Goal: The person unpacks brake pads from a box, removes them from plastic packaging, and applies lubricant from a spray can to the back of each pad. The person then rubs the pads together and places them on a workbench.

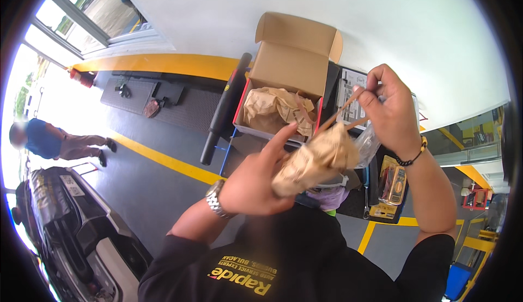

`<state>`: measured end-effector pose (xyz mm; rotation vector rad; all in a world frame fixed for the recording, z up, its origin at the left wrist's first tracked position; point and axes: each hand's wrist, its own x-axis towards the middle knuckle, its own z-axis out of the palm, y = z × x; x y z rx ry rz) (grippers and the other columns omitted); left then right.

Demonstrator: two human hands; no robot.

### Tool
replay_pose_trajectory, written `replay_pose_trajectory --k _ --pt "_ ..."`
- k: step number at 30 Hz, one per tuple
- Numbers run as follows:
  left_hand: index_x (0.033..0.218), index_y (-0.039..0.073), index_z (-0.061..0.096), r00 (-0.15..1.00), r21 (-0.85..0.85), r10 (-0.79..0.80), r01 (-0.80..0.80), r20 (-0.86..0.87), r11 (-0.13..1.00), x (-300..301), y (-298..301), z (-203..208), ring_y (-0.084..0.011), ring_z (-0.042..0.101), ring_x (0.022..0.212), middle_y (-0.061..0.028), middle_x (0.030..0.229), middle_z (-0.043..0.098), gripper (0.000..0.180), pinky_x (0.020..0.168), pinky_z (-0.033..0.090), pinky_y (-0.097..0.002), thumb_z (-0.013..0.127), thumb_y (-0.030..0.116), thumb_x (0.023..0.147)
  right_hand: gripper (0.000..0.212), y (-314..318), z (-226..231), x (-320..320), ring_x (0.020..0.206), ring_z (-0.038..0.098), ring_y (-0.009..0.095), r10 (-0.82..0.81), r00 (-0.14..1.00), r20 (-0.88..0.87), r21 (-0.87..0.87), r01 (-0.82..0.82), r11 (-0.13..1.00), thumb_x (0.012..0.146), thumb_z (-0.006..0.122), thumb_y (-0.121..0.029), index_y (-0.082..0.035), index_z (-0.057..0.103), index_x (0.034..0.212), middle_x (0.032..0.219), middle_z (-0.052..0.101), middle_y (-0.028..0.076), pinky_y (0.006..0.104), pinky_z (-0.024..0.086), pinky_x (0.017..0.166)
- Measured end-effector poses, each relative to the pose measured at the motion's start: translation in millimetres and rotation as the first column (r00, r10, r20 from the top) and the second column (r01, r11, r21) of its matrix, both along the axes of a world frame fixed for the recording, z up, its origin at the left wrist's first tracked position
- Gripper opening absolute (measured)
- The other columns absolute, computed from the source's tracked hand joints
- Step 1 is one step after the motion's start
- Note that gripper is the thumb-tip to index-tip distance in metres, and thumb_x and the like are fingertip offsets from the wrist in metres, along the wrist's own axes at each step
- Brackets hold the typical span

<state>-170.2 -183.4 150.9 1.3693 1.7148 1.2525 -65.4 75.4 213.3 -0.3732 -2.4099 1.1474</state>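
A paper-wrapped parcel (316, 163) sits in the left hand (253, 182), fingers curled round it; the right hand (389, 106) pinches a thin brown band (339, 112) running to it. Beyond that grip — an open cardboard box (289, 65); right of it — a multimeter (400, 186).

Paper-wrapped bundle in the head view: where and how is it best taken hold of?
Probably around its lower-left end, coming from the left with a wrapping grip: the paper-wrapped bundle is elongated and slants up to the right, and the left hand already holds that end. Brown strips lead from its upper end toward the right hand.
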Motion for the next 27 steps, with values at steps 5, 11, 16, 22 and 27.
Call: replay_pose_trajectory --k 5,11,16,22,27 --pt "0.152 0.0 0.025 0.849 0.188 -0.121 0.026 0.515 0.982 -4 -29 -50 -0.0229 0.062 0.11 -0.0129 0.127 0.059 0.093 0.095 0.051 -0.0379 0.078 0.014 0.076 0.012 -17 -3 7 0.077 0.06 0.009 0.143 0.987 0.076 -0.201 -0.125 0.972 0.093 0.061 -0.005 -0.004 0.05 0.091 0.082 0.055 0.001 0.0247 0.049 0.066" --pt "0.146 -0.003 0.031 0.494 0.138 -0.259 0.268 0.83 0.953 -10 -62 -70 -0.0282 0.066 0.1 -0.0199 0.118 0.059 0.087 0.081 0.056 -0.0397 0.077 0.014 0.075 0.01 -32 24 6 0.086 0.07 0.013 0.429 0.894 0.128 -0.106 -0.418 0.902 0.09 0.057 0.002 -0.004 0.052 0.096 0.082 0.062 0.001 0.0285 0.055 0.071" --pt "0.137 -0.006 0.043 -0.074 0.339 -0.35 0.492 0.934 0.801 -8 -116 -131 -0.025 0.067 0.09 -0.0184 0.106 0.064 0.079 0.076 0.057 -0.0367 0.078 0.021 0.071 0.013 32 68 23 0.069 0.05 0.004 0.053 0.972 -0.231 0.071 -0.037 0.997 0.098 0.056 -0.011 -0.001 0.062 0.104 0.086 0.061 -0.002 0.0228 0.042 0.059" --pt "0.134 -0.007 0.039 -0.031 0.233 -0.232 0.026 0.972 0.972 11 -110 -146 -0.0312 0.066 0.073 -0.0218 0.097 0.057 0.08 0.06 0.056 -0.0386 0.074 0.025 0.069 0.022 28 17 -25 0.061 0.051 0.013 0.212 0.977 0.017 0.178 -0.211 0.961 0.097 0.059 -0.02 0.0 0.064 0.089 0.07 0.06 0.005 0.0318 0.042 0.054" --pt "0.141 0.002 0.03 0.043 0.264 -0.261 -0.223 0.964 0.938 1 -72 -136 -0.0298 0.064 0.071 -0.0164 0.091 0.052 0.09 0.053 0.055 -0.0374 0.075 0.034 0.07 0.025 -15 -65 -97 0.075 0.068 0.034 0.29 0.875 0.387 0.357 -0.432 0.828 0.087 0.067 -0.028 -0.003 0.07 0.085 0.076 0.068 0.015 0.044 0.053 0.07"
